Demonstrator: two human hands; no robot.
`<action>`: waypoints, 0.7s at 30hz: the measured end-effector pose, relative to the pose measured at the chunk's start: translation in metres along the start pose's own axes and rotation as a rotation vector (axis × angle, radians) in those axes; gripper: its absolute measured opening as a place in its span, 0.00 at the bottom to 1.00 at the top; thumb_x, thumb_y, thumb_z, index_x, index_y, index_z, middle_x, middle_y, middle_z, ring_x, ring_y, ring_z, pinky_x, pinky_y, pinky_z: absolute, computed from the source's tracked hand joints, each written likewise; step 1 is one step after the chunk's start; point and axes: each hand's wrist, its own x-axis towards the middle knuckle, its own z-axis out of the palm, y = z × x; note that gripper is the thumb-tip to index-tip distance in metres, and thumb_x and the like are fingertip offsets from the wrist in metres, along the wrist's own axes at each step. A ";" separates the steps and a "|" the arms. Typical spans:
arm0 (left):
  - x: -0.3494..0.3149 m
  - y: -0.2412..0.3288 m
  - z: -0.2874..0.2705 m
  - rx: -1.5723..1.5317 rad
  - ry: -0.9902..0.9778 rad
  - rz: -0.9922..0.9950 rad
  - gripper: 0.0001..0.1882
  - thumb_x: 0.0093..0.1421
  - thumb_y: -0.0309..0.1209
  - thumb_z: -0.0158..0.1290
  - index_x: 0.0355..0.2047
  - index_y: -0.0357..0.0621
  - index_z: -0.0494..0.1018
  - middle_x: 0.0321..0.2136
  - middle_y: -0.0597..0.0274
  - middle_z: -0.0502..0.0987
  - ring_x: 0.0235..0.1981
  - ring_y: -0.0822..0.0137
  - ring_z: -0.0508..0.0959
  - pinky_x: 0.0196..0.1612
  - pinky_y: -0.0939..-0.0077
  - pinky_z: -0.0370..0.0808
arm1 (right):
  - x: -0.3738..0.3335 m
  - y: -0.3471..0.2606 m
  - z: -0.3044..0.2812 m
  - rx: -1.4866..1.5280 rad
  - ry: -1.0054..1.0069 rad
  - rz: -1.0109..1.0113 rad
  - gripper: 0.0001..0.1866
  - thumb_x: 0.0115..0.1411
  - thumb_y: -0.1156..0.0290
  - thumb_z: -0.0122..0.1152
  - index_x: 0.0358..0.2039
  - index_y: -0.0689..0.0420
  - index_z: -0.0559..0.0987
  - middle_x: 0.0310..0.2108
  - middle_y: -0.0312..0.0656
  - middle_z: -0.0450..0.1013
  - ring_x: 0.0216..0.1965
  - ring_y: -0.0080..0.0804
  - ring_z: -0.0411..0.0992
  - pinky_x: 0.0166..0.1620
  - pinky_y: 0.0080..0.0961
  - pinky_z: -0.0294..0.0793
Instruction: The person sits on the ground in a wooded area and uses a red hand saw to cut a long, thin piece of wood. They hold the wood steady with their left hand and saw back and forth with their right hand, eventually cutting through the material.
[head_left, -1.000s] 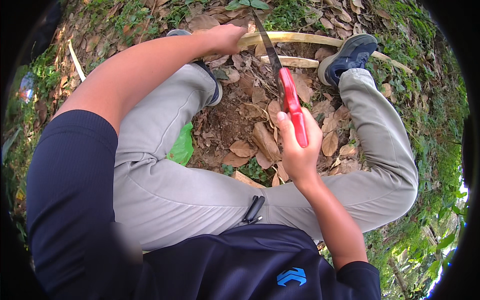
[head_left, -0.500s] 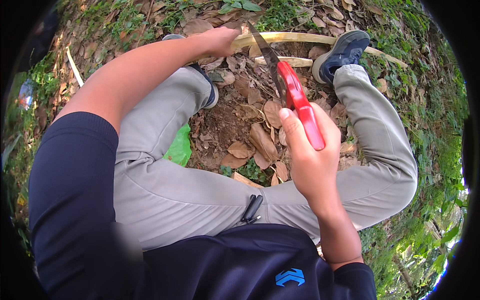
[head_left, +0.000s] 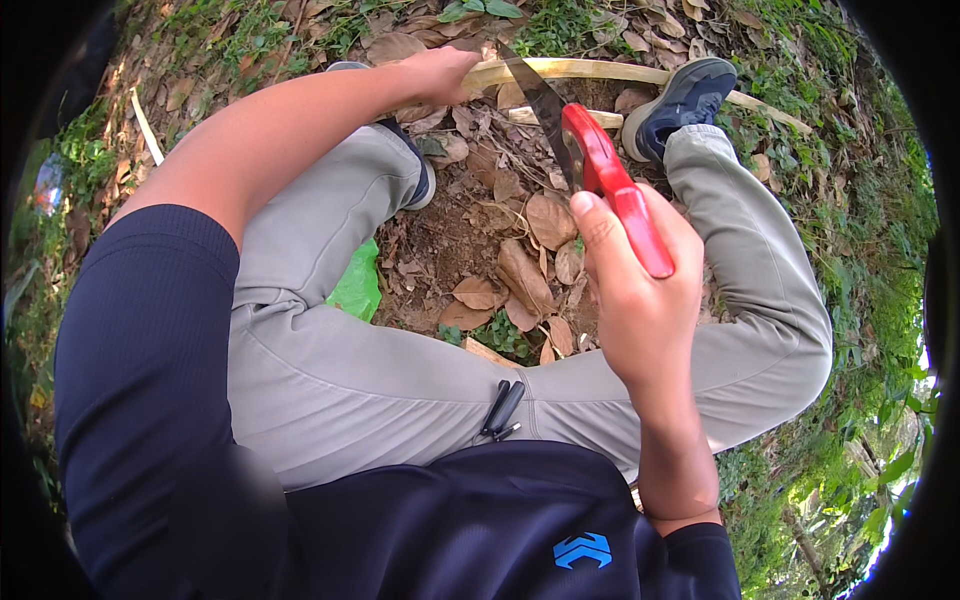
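I cannot see most fingers of the left hand (head_left: 440,76). The blade (head_left: 545,108) covers part of the long pale strip (head_left: 600,70); whether they touch, I cannot tell. The trouser leg (head_left: 325,225) partly hides a green sheet (head_left: 358,287).

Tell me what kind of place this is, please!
It looks like somewhere outdoors, perhaps a garden or woodland edge: dry brown leaves lie scattered over bare soil, with low green plants growing around.

Left hand (head_left: 438,76) far forward, arm (head_left: 270,140) extended; right hand (head_left: 652,290) nearer, curled, thumb (head_left: 594,216) forward.
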 end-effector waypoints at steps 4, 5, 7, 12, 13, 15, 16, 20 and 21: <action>0.002 0.012 -0.007 -0.005 0.005 0.046 0.25 0.53 0.30 0.58 0.51 0.35 0.72 0.40 0.37 0.81 0.44 0.41 0.81 0.47 0.50 0.78 | 0.056 0.028 0.012 -0.056 0.032 -0.074 0.14 0.64 0.69 0.62 0.25 0.64 0.74 0.16 0.38 0.66 0.19 0.23 0.59 0.25 0.30 0.61; -0.001 0.011 -0.009 -0.009 -0.004 0.039 0.25 0.53 0.30 0.58 0.51 0.35 0.71 0.40 0.37 0.81 0.43 0.41 0.81 0.47 0.50 0.78 | 0.064 0.025 0.011 -0.019 0.004 -0.038 0.14 0.64 0.68 0.62 0.24 0.64 0.74 0.16 0.39 0.66 0.19 0.23 0.59 0.25 0.30 0.61; 0.000 0.016 -0.012 -0.012 -0.018 0.022 0.24 0.53 0.30 0.57 0.51 0.35 0.71 0.39 0.37 0.81 0.43 0.40 0.81 0.46 0.51 0.79 | 0.075 0.016 0.003 0.053 -0.052 0.035 0.16 0.64 0.67 0.62 0.24 0.64 0.74 0.16 0.39 0.66 0.19 0.24 0.60 0.25 0.30 0.61; -0.002 0.004 0.000 0.020 -0.002 0.022 0.23 0.55 0.31 0.57 0.50 0.36 0.71 0.40 0.38 0.81 0.43 0.42 0.82 0.46 0.51 0.79 | 0.014 -0.003 0.007 -0.127 -0.054 -0.048 0.14 0.64 0.71 0.62 0.23 0.64 0.73 0.16 0.40 0.65 0.18 0.26 0.59 0.25 0.31 0.60; -0.003 0.001 0.001 0.018 -0.003 0.013 0.23 0.55 0.31 0.57 0.50 0.36 0.71 0.40 0.38 0.81 0.43 0.42 0.82 0.46 0.51 0.79 | 0.011 0.003 0.013 -0.139 -0.037 -0.106 0.14 0.64 0.71 0.62 0.23 0.63 0.73 0.16 0.40 0.66 0.18 0.27 0.59 0.25 0.31 0.60; 0.004 0.004 -0.003 0.002 0.007 0.027 0.24 0.55 0.31 0.57 0.51 0.36 0.71 0.41 0.39 0.81 0.44 0.42 0.82 0.47 0.52 0.79 | 0.011 0.009 0.018 -0.107 -0.007 -0.101 0.15 0.63 0.71 0.62 0.22 0.64 0.72 0.16 0.41 0.66 0.18 0.27 0.60 0.25 0.32 0.61; 0.003 0.005 -0.002 -0.010 0.027 0.037 0.24 0.55 0.31 0.57 0.51 0.36 0.71 0.41 0.39 0.81 0.44 0.43 0.82 0.47 0.51 0.79 | 0.015 0.005 0.019 -0.105 -0.018 -0.096 0.15 0.63 0.70 0.62 0.23 0.64 0.72 0.16 0.41 0.66 0.19 0.28 0.60 0.26 0.32 0.62; 0.000 0.005 -0.005 -0.018 0.007 0.030 0.24 0.54 0.31 0.57 0.51 0.37 0.72 0.41 0.39 0.81 0.44 0.43 0.82 0.48 0.50 0.78 | 0.035 -0.016 -0.002 -0.072 -0.052 0.016 0.14 0.62 0.68 0.62 0.25 0.66 0.74 0.16 0.40 0.66 0.20 0.26 0.61 0.27 0.32 0.63; 0.001 0.006 -0.006 -0.016 -0.026 0.016 0.24 0.54 0.30 0.57 0.51 0.37 0.72 0.41 0.40 0.81 0.44 0.42 0.82 0.48 0.50 0.78 | 0.035 -0.014 -0.011 -0.032 -0.037 0.033 0.15 0.62 0.68 0.62 0.24 0.66 0.74 0.16 0.40 0.67 0.20 0.26 0.61 0.27 0.31 0.63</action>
